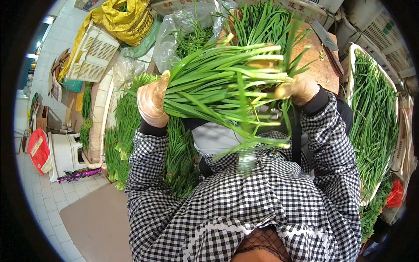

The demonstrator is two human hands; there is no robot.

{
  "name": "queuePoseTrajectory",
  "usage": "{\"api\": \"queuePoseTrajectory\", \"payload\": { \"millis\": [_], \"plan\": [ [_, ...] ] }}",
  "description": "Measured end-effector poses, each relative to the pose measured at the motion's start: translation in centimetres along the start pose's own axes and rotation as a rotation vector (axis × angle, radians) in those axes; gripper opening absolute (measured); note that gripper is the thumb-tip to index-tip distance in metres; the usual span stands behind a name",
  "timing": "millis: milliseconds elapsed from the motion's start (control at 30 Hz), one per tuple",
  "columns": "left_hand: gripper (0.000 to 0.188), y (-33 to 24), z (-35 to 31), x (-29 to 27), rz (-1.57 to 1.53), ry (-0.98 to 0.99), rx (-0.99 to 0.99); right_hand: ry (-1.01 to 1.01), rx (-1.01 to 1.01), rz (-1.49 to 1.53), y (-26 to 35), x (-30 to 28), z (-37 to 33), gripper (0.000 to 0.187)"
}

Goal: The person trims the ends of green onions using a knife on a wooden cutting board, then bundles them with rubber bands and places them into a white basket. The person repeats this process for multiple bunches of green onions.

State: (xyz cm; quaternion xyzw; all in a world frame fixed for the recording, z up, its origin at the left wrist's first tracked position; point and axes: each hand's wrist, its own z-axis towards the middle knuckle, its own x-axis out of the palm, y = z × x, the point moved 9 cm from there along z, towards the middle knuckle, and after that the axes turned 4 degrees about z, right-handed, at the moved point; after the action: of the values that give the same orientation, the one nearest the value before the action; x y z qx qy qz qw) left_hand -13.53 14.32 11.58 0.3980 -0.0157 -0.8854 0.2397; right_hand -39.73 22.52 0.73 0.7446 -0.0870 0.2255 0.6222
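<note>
A big loose bunch of garlic chives (218, 83), long flat green leaves with pale stem ends, lies sideways in front of my chest. At its leafy end, my left hand (152, 98), in a pale glove, is closed round the leaves. My right hand (301, 89) is at the pale stem ends with its fingers pinched on them, slightly smeared by motion. A few stalks hang loose below the bunch, some of them blurred. More chives (264, 24) are heaped just beyond on a wooden board (323, 61).
A cleaver (326, 39) rests on the board's right side. A white crate (352, 78) of chives stands at the right. Tied chive bundles (124, 126) lie at the left, with a clear plastic bag (168, 35) and a yellow sack (124, 22) farther back. A white stool (65, 153) stands far left.
</note>
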Motion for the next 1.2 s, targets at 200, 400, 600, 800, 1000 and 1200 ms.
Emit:
{"api": "queuePoseTrajectory", "payload": {
  "millis": [200,400,600,800,1000,1200],
  "plan": [
    [0.059,-0.4,0.9,0.5,-0.013,0.034,0.017,-0.012,-0.016,-0.052,1.8,4.7,0.1,0.046],
    [0.065,0.5,-0.3,1.6,0.021,0.175,-0.082,-0.148,-0.169,0.052,2.1,4.4,0.7,0.043],
    [0.056,-0.4,1.3,0.5,0.054,0.136,0.003,-0.111,-0.172,0.085,2.0,4.5,1.3,0.037],
    [0.040,-1.4,2.4,-2.0,0.263,-0.015,0.177,-0.296,0.052,0.166,-0.7,2.4,1.2,0.027],
    [0.044,1.7,2.0,-5.3,0.240,-0.152,0.106,-0.104,-0.096,0.149,1.9,2.6,0.9,0.032],
    [0.036,2.5,2.0,-7.0,0.308,-0.165,0.125,-0.017,-0.278,0.623,2.9,-6.8,-0.6,0.030]
  ]
}}
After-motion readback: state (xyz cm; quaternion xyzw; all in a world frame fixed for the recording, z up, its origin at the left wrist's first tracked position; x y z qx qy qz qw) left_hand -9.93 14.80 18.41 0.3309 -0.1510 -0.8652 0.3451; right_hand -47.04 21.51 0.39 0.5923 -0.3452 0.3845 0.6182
